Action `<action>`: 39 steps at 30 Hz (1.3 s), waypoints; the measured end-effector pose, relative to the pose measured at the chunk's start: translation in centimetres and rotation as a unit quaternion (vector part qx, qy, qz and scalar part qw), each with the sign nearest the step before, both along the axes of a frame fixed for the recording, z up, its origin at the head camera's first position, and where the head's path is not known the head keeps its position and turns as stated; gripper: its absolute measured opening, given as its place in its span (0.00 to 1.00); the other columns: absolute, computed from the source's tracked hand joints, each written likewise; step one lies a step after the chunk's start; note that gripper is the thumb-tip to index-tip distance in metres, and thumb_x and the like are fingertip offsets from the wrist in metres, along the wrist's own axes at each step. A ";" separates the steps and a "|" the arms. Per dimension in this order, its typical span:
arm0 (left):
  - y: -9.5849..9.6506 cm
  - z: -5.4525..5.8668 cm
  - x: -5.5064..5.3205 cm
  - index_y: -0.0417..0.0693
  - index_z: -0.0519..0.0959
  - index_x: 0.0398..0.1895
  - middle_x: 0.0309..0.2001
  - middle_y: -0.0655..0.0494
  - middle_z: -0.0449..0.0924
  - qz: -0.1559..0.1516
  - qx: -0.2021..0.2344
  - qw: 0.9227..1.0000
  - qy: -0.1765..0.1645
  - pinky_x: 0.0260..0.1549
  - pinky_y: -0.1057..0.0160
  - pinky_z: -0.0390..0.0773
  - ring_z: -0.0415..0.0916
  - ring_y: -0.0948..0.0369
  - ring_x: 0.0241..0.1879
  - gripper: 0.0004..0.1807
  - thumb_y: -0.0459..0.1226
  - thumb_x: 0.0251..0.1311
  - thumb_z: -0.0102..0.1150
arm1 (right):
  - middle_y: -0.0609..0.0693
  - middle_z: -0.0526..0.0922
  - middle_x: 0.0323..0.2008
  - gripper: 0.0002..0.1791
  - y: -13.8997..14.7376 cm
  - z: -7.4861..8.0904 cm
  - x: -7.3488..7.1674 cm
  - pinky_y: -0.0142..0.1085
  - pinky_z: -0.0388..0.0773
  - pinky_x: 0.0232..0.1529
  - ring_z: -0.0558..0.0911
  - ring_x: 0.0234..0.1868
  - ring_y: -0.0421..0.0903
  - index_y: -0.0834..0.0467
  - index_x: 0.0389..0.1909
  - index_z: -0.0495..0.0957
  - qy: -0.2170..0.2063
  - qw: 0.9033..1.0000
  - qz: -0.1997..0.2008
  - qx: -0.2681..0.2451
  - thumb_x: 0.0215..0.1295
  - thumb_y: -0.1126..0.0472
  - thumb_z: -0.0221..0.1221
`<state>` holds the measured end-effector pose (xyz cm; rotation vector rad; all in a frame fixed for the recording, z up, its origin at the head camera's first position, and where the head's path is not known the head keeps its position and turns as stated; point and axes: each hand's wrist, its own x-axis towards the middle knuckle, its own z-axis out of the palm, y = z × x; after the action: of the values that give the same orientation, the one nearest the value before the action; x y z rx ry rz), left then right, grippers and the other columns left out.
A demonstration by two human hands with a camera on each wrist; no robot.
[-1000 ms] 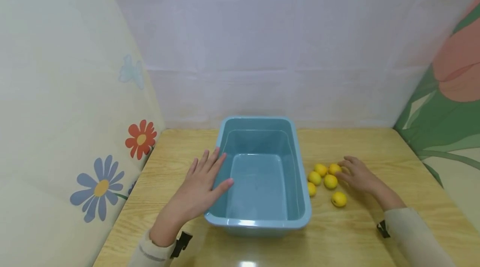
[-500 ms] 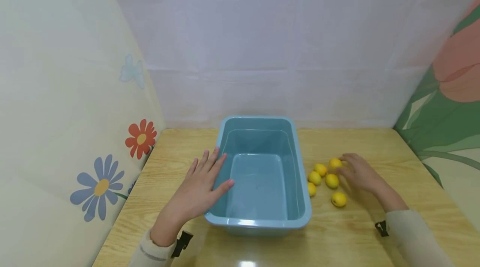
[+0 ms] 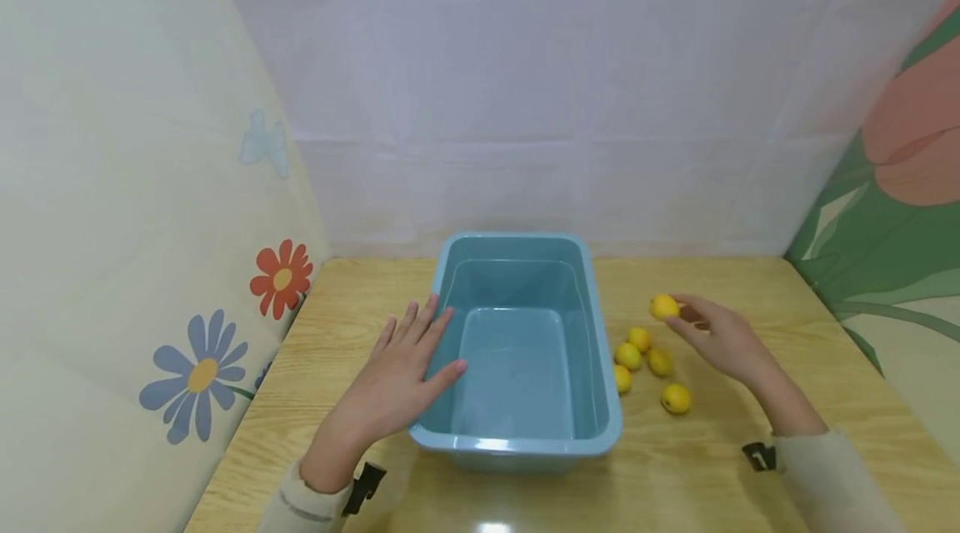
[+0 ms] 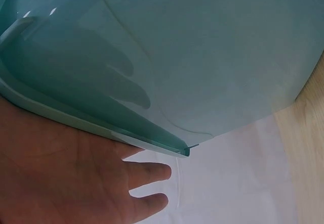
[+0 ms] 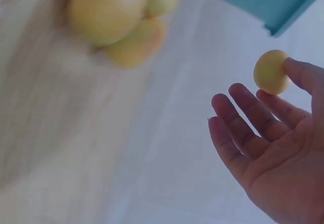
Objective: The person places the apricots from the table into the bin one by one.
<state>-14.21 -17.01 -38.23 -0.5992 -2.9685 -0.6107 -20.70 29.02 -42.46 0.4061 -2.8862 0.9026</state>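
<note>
Between thumb and index finger my right hand (image 3: 726,341) pinches a yellow lemon (image 3: 664,306), raised above the table; the right wrist view shows the same lemon (image 5: 271,72) at the fingertips, the other fingers spread. Several more lemons (image 3: 628,356) lie on the table between that hand and a blue plastic tub (image 3: 513,375). My left hand (image 3: 393,387) rests with straight, spread fingers on the tub's left rim. From beneath, the left wrist view shows the palm (image 4: 66,168) against the rim and the tub's outer wall (image 4: 217,57).
The wooden table (image 3: 720,475) reaches back to a white cloth backdrop (image 3: 480,100). A flower-printed panel (image 3: 150,225) stands on the left, a leaf-printed one (image 3: 900,241) on the right. One lemon (image 3: 677,399) lies apart, nearer the front.
My right hand has taken hold of the rearmost lemon and lifted it off the table. A neighbouring lemon has shifted slightly. The left hand and tub have stayed put.
</note>
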 end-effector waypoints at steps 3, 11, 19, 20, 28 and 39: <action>0.0 0.0 0.0 0.50 0.53 0.81 0.82 0.52 0.39 0.000 0.004 1.000 -0.001 0.75 0.37 0.39 0.34 0.48 0.81 0.42 0.61 0.73 0.45 | 0.66 0.84 0.50 0.31 -0.9 1.3 0.8 0.60 0.81 0.47 0.83 0.49 0.65 0.64 0.69 0.69 0.005 1.000 -0.010 -0.008 0.78 0.45 0.51; -0.1 0.0 -0.1 0.51 0.52 0.81 0.83 0.53 0.38 0.001 0.002 1.000 -0.004 0.76 0.37 0.39 0.34 0.48 0.81 0.45 0.67 0.71 0.37 | 0.59 0.86 0.47 0.29 -3.6 4.9 3.1 0.59 0.82 0.48 0.84 0.49 0.60 0.59 0.68 0.72 0.012 0.999 -0.006 -0.036 0.77 0.44 0.52; -0.1 -0.1 -0.1 0.51 0.53 0.81 0.83 0.53 0.38 0.000 0.008 1.000 -0.005 0.76 0.37 0.38 0.34 0.48 0.81 0.42 0.61 0.73 0.45 | 0.49 0.88 0.39 0.24 -6.1 6.8 4.9 0.56 0.82 0.46 0.86 0.43 0.52 0.59 0.65 0.75 0.065 0.996 0.038 -0.050 0.74 0.51 0.59; -0.1 -0.2 -0.1 0.50 0.53 0.81 0.83 0.53 0.38 0.000 0.007 1.000 -0.005 0.76 0.37 0.39 0.34 0.48 0.81 0.42 0.61 0.73 0.45 | 0.48 0.88 0.39 0.24 -6.4 7.0 5.1 0.55 0.82 0.46 0.86 0.42 0.51 0.60 0.65 0.75 0.070 0.995 0.044 -0.051 0.74 0.52 0.59; -0.1 -0.3 -0.1 0.50 0.51 0.82 0.83 0.53 0.37 -0.002 0.005 1.000 -0.010 0.75 0.37 0.39 0.33 0.47 0.81 0.43 0.63 0.73 0.43 | 0.37 0.86 0.36 0.21 -8.8 7.8 5.7 0.42 0.83 0.43 0.84 0.39 0.38 0.54 0.63 0.78 0.079 0.991 0.093 -0.058 0.72 0.52 0.61; -0.1 -0.4 -0.2 0.50 0.52 0.82 0.83 0.53 0.38 -0.002 0.005 1.000 -0.002 0.75 0.37 0.40 0.34 0.48 0.81 0.44 0.65 0.72 0.39 | 0.38 0.86 0.38 0.20 -11.9 7.9 5.7 0.34 0.83 0.39 0.82 0.37 0.34 0.55 0.61 0.79 0.058 0.982 0.156 -0.094 0.71 0.55 0.62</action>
<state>-14.38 -17.16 -38.60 -0.6025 -2.9673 -0.6272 -15.02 17.13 -34.56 0.8784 -2.6453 1.1405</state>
